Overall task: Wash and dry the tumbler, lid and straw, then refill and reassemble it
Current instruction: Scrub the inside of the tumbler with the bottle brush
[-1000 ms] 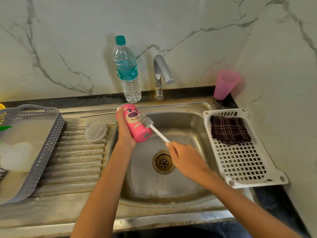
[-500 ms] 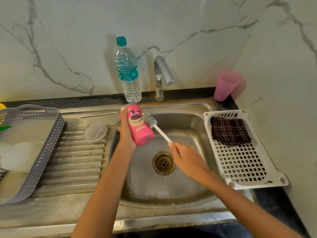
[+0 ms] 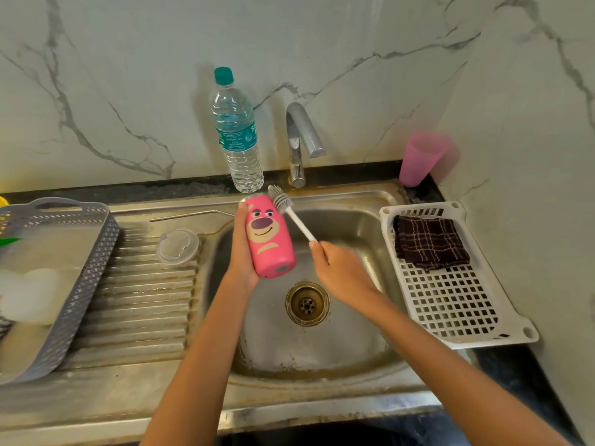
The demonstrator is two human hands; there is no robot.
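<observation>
Half the left hand [image 3: 242, 252] hides behind tumbler [image 3: 269, 239]; blurred right hand [image 3: 344, 273] grips brush [image 3: 299, 222].

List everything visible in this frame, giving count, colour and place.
sink: 1, steel, centre
drainboard: 1, steel, left of the sink
tap: 1, steel, behind the sink
tumbler: 1, pink with bear face, held tilted over the sink
bottle brush: 1, white handle, grey bristles, head at the tumbler's far end
lid: 1, clear, on the drainboard
straw: 1, metal, lying along the drainboard's back
water bottle: 1, clear, teal cap, left of the tap
cup: 1, pink, back right corner
tray: 1, white, right of the sink
cloth: 1, dark checked, on the tray
basket: 1, grey, far left, contents blurred
left hand: 1, grips the tumbler
right hand: 1, holds the bottle brush handle
</observation>
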